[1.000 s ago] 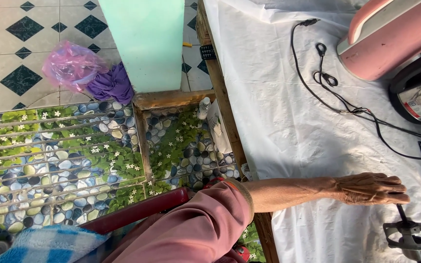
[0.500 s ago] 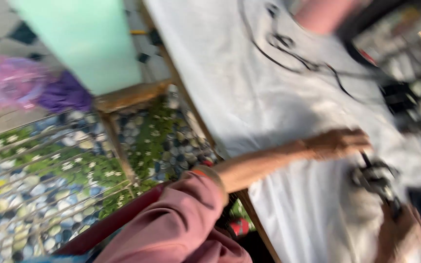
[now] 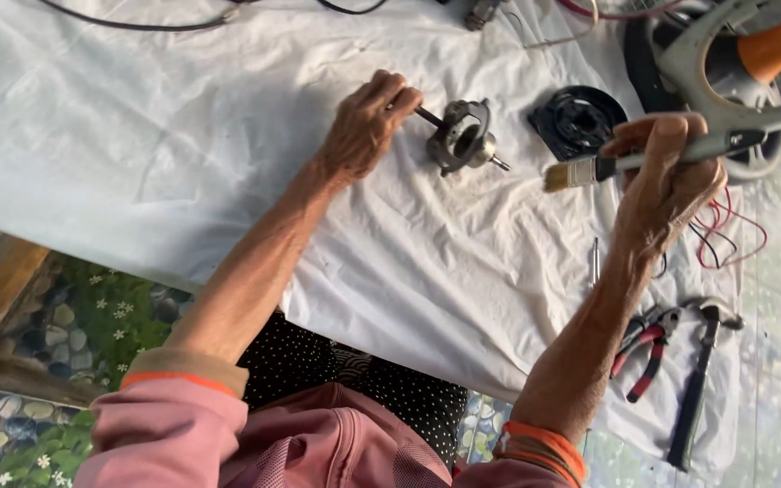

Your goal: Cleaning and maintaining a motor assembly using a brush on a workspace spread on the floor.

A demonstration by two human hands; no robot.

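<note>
Left hand [image 3: 365,126] holds motor shaft [image 3: 428,116]; right hand [image 3: 666,181] paintbrush [image 3: 589,169].

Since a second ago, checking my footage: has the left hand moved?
Cannot tell: the camera swung. The left hand grips the shaft of the metal part on the white cloth, as before.

motor part [image 3: 463,137] on cloth [image 3: 183,136], pliers [image 3: 645,348] right

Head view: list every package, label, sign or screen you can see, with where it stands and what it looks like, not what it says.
None in view: no package, label, sign or screen shows.
White cloth: holds only bare tools and parts.
Left hand: holds a metal part's shaft.
Right hand: holds a brush.
</note>
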